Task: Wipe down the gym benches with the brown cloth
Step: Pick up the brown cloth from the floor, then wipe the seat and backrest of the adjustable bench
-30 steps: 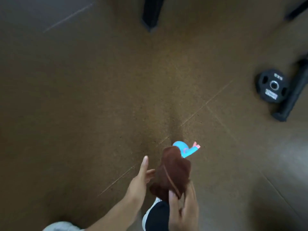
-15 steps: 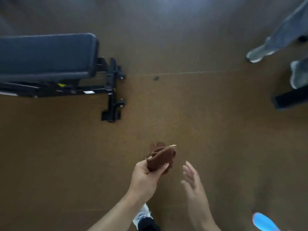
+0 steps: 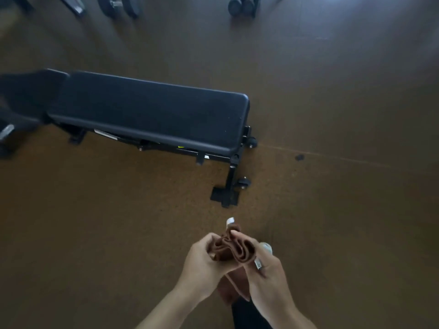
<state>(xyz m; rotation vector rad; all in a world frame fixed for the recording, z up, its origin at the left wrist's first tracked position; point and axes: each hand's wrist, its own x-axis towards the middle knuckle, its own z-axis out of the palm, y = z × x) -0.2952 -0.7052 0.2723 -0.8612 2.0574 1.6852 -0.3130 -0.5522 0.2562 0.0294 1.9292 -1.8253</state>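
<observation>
The brown cloth (image 3: 234, 249) is bunched in folds between both hands, low in the view, a white tag sticking out at its top. My left hand (image 3: 202, 269) grips its left side and my right hand (image 3: 268, 279) grips its right side, a ring on one finger. A black padded gym bench (image 3: 152, 110) stands on the floor ahead and to the left, well apart from the cloth. Its black metal foot (image 3: 225, 195) lies just beyond my hands.
Brown rubber gym floor (image 3: 332, 198) spreads all around. Dumbbells (image 3: 118, 5) and more weights (image 3: 242, 5) lie at the far top edge. A small dark spot (image 3: 299, 157) marks the floor right of the bench. Dark equipment sits at the left edge.
The view has swung so the bench sits larger and nearer the middle. My right hand, open half a second ago, has closed on the cloth beside my left hand.
</observation>
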